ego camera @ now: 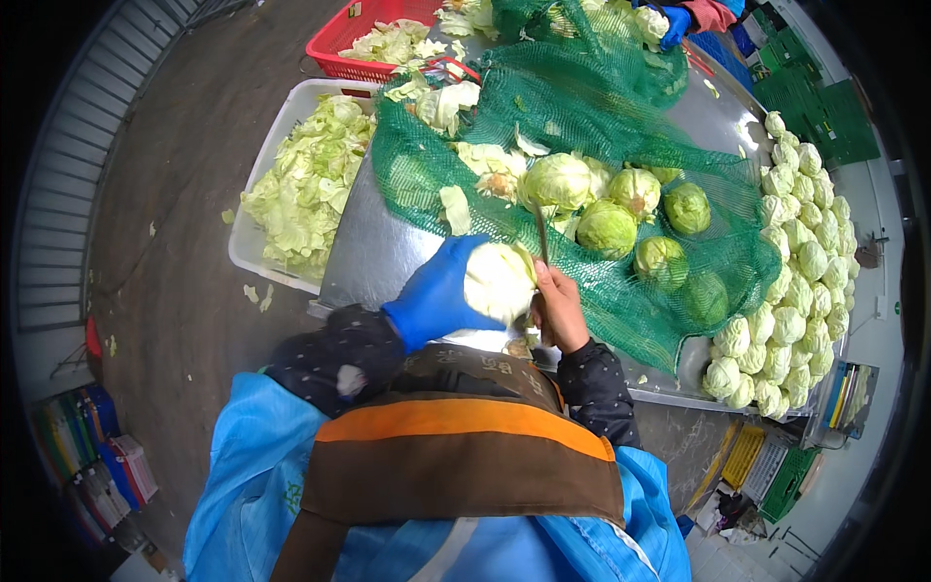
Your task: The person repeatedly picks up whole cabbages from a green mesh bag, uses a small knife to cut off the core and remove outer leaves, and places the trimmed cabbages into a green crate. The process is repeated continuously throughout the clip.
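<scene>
My left hand (444, 291), in a blue glove, grips a pale cabbage head (500, 282) from its left side. On the cabbage's right edge rests my bare right hand (558, 305), closed around a knife whose blade (540, 229) points away from me. The knife's handle is hidden in my fingers. Just beyond my hands lies a green mesh sack (604, 109), spread over the steel table (385, 244). Several whole cabbages (606, 229) sit on and under the mesh, some with leafy outer layers. Loose leaves (456, 209) lie among them.
A white bin (240, 247) filled with cut leaves stands at the table's left. Behind it is a red basket (349, 65) with more leaves. Trimmed cabbages (796, 269) are piled at the table's right end. Across the table, another person's blue-gloved hand (676, 28) touches a cabbage.
</scene>
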`<state>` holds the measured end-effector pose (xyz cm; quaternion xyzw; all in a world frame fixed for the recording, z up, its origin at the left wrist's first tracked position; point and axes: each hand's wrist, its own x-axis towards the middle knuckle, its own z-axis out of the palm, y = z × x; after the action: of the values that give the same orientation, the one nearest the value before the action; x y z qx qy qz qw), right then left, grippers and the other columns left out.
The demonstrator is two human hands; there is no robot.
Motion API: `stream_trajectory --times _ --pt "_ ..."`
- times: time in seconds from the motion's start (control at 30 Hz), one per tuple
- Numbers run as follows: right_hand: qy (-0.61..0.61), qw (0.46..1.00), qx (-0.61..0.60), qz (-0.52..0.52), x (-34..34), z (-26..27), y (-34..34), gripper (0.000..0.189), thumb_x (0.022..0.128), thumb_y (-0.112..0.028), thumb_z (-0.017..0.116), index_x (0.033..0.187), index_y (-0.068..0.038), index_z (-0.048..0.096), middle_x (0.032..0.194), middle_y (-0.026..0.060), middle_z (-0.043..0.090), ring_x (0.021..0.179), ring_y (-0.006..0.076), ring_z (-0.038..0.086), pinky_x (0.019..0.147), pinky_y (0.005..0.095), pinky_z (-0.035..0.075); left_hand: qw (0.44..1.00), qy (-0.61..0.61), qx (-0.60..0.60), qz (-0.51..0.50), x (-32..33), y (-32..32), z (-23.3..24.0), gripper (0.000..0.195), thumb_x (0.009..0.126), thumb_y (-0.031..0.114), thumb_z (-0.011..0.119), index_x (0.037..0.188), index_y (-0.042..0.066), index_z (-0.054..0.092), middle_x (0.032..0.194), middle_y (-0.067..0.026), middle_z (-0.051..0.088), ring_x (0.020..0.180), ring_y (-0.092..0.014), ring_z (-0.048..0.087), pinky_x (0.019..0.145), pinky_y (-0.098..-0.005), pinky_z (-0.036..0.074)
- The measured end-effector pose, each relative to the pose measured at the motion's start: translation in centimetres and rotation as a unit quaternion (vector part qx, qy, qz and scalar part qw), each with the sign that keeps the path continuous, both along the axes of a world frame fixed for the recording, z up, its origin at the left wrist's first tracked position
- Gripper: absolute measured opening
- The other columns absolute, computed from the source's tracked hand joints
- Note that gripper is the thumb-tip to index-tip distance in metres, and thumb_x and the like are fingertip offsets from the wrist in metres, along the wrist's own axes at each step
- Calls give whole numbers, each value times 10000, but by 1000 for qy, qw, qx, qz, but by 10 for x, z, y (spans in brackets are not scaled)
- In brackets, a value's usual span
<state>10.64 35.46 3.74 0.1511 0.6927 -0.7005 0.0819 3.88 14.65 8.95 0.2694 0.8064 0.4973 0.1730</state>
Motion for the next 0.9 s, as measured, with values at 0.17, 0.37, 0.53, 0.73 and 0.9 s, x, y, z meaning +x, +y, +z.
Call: stream_trajectory --times 0.17,0.37,0.53,0.73,0.9 --pt "92 908 404 69 35 11 -22 436 959 -297 494 1352 -114 443 697 179 610 666 348 629 595 393 467 986 -15 -93 141 20 10 -76 1081 542 392 889 1334 -23 281 1170 -239 439 1076 -380 493 909 -424 447" --pt "-21 880 453 140 18 5 -35 455 968 -329 449 1297 -15 464 774 243 642 707 408 627 662 464 485 983 -38 -103 148 29 12 -78 1084 549 398 887 1334 -39 279 1168 -240 424 1078 -380 482 910 -421 444" --pt "-36 972 230 -12 -6 -34 -30 450 977 -330 413 1205 37 537 976 327 606 958 461 584 840 441 453 987 -51 -76 132 28 9 -87 1113 556 320 904 1373 -41 241 1235 -216 381 1111 -325 479 955 -388 435" --pt "45 902 428 19 -17 -9 -20 329 782 -272 672 1014 -42 632 664 225 627 626 398 631 593 442 506 997 -49 -14 55 25 -3 -86 1116 581 298 895 1425 15 222 1372 -210 319 1258 -336 389 1036 -387 373" --pt "6 877 480 29 -25 -27 -16 243 768 -237 687 878 -34 610 701 218 638 666 405 629 609 463 494 997 37 -49 -47 15 -37 -80 1151 569 286 899 1456 33 210 1453 -198 292 1357 -340 298 1076 -404 341"
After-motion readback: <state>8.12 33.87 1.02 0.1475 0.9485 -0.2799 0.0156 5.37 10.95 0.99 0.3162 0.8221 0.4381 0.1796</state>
